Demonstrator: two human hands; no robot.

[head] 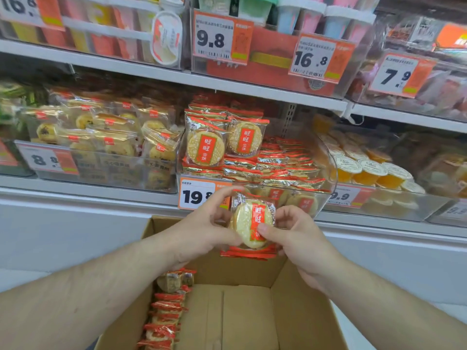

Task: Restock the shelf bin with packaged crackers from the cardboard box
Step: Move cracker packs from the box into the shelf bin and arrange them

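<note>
At the centre of the frame, both hands are holding a small stack of cracker packets (252, 224) upright, label facing the camera, its long axis running top to bottom. The left hand (202, 229) is pinching the stack's left edge; the right hand (294, 232) is gripping its right edge, thumb across the label. Just above, the clear shelf bin (326, 173) is sitting nearly full. Below, the cardboard box (252, 311) is lying open, packets lining its left wall, bare floor at right.

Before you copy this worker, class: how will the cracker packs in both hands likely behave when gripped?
The cracker packs probably feel light: fingertips alone hold them. The glossy film looks slippery, so stacked packs may slide. The thin round crackers would likely snap if squeezed.
</note>
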